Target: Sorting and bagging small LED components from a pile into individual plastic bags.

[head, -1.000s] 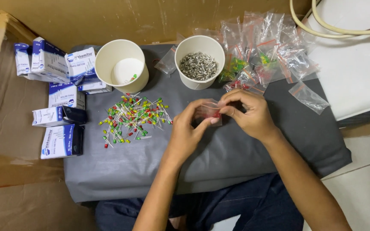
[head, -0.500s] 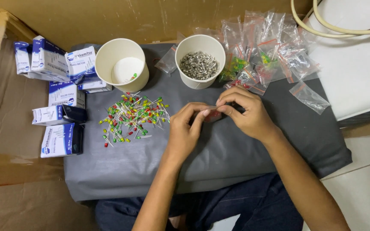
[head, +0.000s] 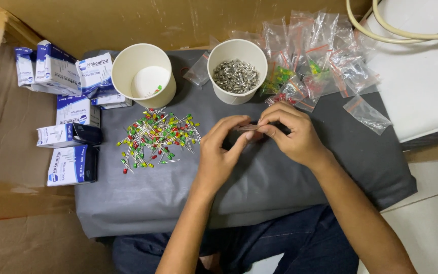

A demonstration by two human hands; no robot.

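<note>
Pinched between both hands (head: 259,134), a small clear bag (head: 247,128) is held shut. Its strip is best pressed evenly, away from the loose LEDs (head: 155,137) leftward.

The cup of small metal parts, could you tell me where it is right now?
In the head view, the cup of metal parts stands at the far middle of the grey cloth, between the nearly empty cup and the plastic bags.

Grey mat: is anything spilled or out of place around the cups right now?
The small coloured LEDs lie scattered loose on the grey mat, below the nearly empty paper cup. Both cups stand upright; the other holds metal pieces. Nothing looks damaged.
</note>
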